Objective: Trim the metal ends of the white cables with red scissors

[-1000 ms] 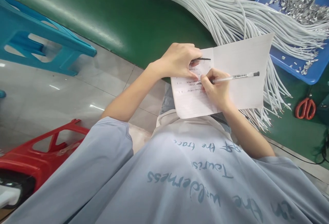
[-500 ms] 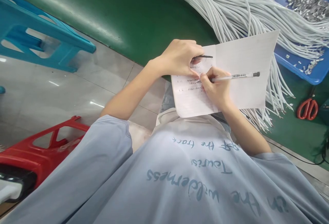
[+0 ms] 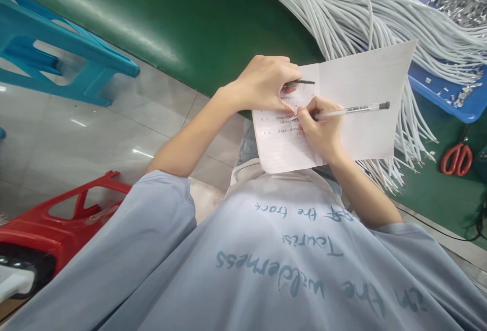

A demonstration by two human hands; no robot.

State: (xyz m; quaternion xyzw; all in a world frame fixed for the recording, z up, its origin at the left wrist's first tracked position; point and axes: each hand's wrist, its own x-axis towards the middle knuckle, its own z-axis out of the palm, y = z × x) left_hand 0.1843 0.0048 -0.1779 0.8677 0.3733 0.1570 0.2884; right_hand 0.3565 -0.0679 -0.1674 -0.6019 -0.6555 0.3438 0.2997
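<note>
An open notebook (image 3: 365, 87) with handwritten lines on its left page lies tilted in front of my body, at the green table's edge. My right hand (image 3: 323, 125) grips a clear gel pen (image 3: 353, 110) with a black end, its tip on the written page. My left hand (image 3: 270, 82) is curled over the upper left of that page, closed on a thin black piece that looks like a pen cap (image 3: 305, 82). Its thumb reaches down close to the pen tip. The fingers of the left hand partly hide the writing.
A thick bundle of white cables (image 3: 335, 11) lies on the green table (image 3: 152, 22) behind the notebook. A blue tray (image 3: 467, 108) holds small metal pieces. Red-handled scissors (image 3: 456, 159) lie at right. A blue stool (image 3: 76, 60) and a red stool (image 3: 68, 224) stand at left.
The back end of the pen has shifted slightly up and to the right, with small movement at my right hand. My left hand stays in place on the notebook.
</note>
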